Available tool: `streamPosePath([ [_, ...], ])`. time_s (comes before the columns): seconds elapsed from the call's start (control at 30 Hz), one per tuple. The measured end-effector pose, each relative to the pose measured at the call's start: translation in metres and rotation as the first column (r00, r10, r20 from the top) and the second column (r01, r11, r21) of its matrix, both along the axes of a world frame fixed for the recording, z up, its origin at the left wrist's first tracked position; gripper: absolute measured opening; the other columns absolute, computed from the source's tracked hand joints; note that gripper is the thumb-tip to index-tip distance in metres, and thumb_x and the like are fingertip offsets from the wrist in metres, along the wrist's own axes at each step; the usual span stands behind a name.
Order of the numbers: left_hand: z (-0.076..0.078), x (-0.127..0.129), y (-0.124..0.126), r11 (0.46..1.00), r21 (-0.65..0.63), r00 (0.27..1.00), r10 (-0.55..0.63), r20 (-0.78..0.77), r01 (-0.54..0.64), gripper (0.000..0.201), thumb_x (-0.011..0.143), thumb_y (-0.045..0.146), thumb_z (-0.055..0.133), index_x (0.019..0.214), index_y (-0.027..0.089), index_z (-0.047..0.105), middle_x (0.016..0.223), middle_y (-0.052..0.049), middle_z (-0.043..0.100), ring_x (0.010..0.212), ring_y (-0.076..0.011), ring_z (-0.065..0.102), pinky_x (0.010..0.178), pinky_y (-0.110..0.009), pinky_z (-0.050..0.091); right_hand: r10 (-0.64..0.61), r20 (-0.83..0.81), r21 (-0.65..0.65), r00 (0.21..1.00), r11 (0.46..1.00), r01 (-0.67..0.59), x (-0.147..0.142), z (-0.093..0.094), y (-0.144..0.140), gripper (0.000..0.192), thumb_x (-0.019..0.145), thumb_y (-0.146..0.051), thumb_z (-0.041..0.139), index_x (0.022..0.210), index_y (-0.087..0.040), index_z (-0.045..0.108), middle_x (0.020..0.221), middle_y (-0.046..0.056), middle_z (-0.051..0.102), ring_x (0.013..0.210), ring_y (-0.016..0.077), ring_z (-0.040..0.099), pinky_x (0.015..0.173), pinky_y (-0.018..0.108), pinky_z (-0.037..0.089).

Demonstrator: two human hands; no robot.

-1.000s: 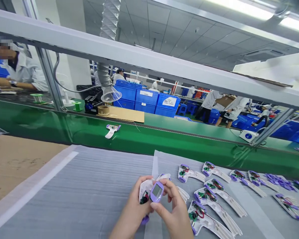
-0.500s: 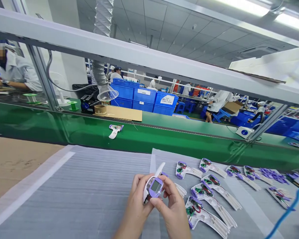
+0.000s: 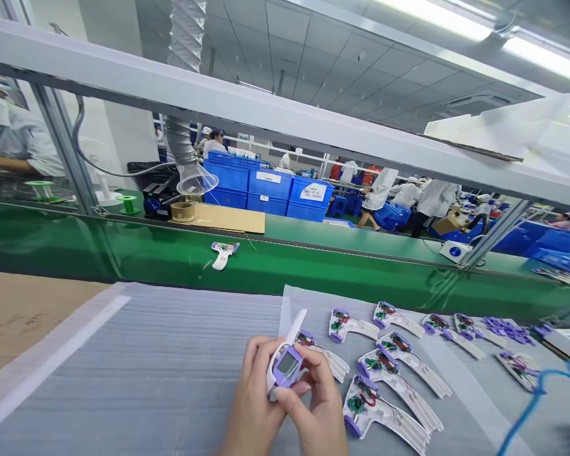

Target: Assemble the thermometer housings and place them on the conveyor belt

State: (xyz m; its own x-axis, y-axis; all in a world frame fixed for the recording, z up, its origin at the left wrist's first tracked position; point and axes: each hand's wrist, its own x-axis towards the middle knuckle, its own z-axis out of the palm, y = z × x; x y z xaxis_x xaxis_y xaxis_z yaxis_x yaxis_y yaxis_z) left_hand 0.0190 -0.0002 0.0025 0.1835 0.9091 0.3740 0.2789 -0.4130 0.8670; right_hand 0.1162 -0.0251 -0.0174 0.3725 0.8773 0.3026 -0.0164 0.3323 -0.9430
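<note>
Both hands hold a white, gun-shaped thermometer housing (image 3: 296,325) above the mat, its handle pointing up and away. A purple frame with a grey display (image 3: 288,365) sits at its near end, facing me. My left hand (image 3: 255,392) is closed around the housing's left side. My right hand (image 3: 320,396) pinches the purple frame's right and lower edges with thumb and fingers. Just behind the right fingers lies an open thermometer half (image 3: 332,362), partly hidden. More open halves (image 3: 392,411), with green boards and red wires, lie to the right.
Purple parts (image 3: 508,330) are piled at the far right of the grey mat (image 3: 171,380). A blue cord (image 3: 527,415) hangs at the lower right. Beyond the mat, another white piece (image 3: 224,254) lies on the green conveyor belt (image 3: 161,259). Blue crates (image 3: 268,190) stand behind.
The held housing and its display frame have tilted slightly between my hands. The white piece on the belt has shifted right relative to the mat. My view has moved a little.
</note>
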Motion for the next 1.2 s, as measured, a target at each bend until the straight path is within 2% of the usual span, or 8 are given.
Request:
streamPosePath([
  [0.27, 0.000, -0.003, -0.002, 0.993, 0.114, 0.999, -0.014, -0.052, 0.020, 0.031, 0.084, 0.027, 0.060, 0.113, 0.023, 0.049, 0.106, -0.005, 0.048, 0.098, -0.0193, 0.057, 0.080, -0.028, 0.051, 0.047, 0.054, 0.034, 0.997, 0.998, -0.049, 0.002, 0.003, 0.001, 0.047, 0.072, -0.054, 0.069, 0.107, -0.024, 0.061, 0.104, 0.004, 0.057, 0.097, 0.0228, 0.055, 0.079, 0.030, 0.044],
  [0.37, -0.001, -0.009, 0.001, 0.973, 0.218, 0.990, -0.050, -0.133, 0.078, 0.035, 0.087, 0.024, 0.056, 0.120, 0.024, 0.044, 0.108, -0.005, 0.050, 0.099, -0.0178, 0.057, 0.080, -0.025, 0.050, -0.004, 0.194, 0.035, 0.981, 0.999, -0.003, 0.004, 0.004, -0.002, 0.048, 0.073, -0.058, 0.066, 0.105, -0.024, 0.060, 0.105, 0.005, 0.056, 0.096, 0.0237, 0.054, 0.075, 0.030, 0.044],
  [0.47, -0.001, -0.017, 0.004, 0.932, 0.334, 0.979, -0.078, -0.190, 0.139, 0.038, 0.088, 0.021, 0.052, 0.125, 0.023, 0.041, 0.109, -0.006, 0.052, 0.100, -0.0176, 0.055, 0.082, -0.025, 0.047, -0.075, 0.422, 0.122, 0.904, 0.992, 0.025, 0.013, 0.009, -0.005, 0.040, 0.079, -0.056, 0.061, 0.106, -0.027, 0.059, 0.108, 0.005, 0.055, 0.100, 0.0242, 0.052, 0.081, 0.034, 0.042],
  [0.57, 0.004, -0.023, 0.005, 0.914, 0.362, 0.976, -0.125, -0.180, 0.184, 0.034, 0.088, 0.017, 0.051, 0.121, 0.023, 0.043, 0.104, -0.004, 0.054, 0.094, -0.0165, 0.055, 0.080, -0.024, 0.046, -0.116, 0.643, 0.234, 0.757, 0.971, -0.050, 0.033, 0.021, -0.006, 0.041, 0.083, -0.054, 0.056, 0.115, -0.028, 0.057, 0.118, 0.007, 0.052, 0.112, 0.0276, 0.045, 0.094, 0.041, 0.035],
  [0.7, 0.013, -0.026, 0.007, 0.885, 0.323, 0.939, -0.280, -0.201, 0.334, 0.026, 0.089, 0.022, 0.051, 0.114, 0.022, 0.046, 0.094, -0.003, 0.055, 0.084, -0.0162, 0.054, 0.073, -0.024, 0.044, -0.009, 0.838, 0.221, 0.546, 0.920, -0.324, 0.062, 0.044, 0.003, 0.051, 0.085, -0.051, 0.055, 0.128, -0.026, 0.047, 0.114, 0.006, 0.061, 0.113, 0.0251, 0.049, 0.107, 0.045, 0.020],
  [0.83, 0.017, -0.029, 0.013, 0.843, 0.222, 0.866, -0.442, -0.236, 0.490, 0.020, 0.090, 0.037, 0.048, 0.102, 0.021, 0.050, 0.085, -0.003, 0.052, 0.079, -0.0177, 0.050, 0.066, -0.025, 0.041, 0.297, 0.788, 0.034, 0.540, 0.854, -0.520, 0.074, 0.060, 0.012, 0.038, 0.087, -0.049, 0.052, 0.116, -0.025, 0.057, 0.089, 0.002, 0.068, 0.081, 0.0159, 0.060, 0.078, 0.029, 0.043],
  [1.07, 0.016, -0.017, 0.025, 0.860, 0.117, 0.864, -0.477, -0.160, 0.497, 0.017, 0.091, 0.036, 0.046, 0.093, 0.020, 0.052, 0.080, -0.002, 0.050, 0.072, -0.0157, 0.049, 0.064, -0.025, 0.039, 0.326, 0.753, -0.030, 0.572, 0.885, -0.464, 0.076, 0.053, 0.025, 0.032, 0.093, -0.047, 0.044, 0.107, -0.022, 0.058, 0.088, 0.005, 0.066, 0.081, 0.0182, 0.061, 0.071, 0.028, 0.046],
  [1.2, 0.019, 0.009, 0.075, 0.866, -0.066, 0.827, -0.493, -0.270, 0.495, 0.033, 0.086, 0.050, 0.048, 0.097, 0.020, 0.057, 0.088, -0.002, 0.059, 0.079, -0.0165, 0.057, 0.070, -0.025, 0.046, 0.273, 0.790, -0.141, 0.548, 0.952, -0.271, 0.105, 0.018, 0.035, 0.034, 0.089, -0.049, 0.050, 0.114, -0.026, 0.053, 0.099, 0.005, 0.066, 0.089, 0.0205, 0.064, 0.074, 0.028, 0.049],
])
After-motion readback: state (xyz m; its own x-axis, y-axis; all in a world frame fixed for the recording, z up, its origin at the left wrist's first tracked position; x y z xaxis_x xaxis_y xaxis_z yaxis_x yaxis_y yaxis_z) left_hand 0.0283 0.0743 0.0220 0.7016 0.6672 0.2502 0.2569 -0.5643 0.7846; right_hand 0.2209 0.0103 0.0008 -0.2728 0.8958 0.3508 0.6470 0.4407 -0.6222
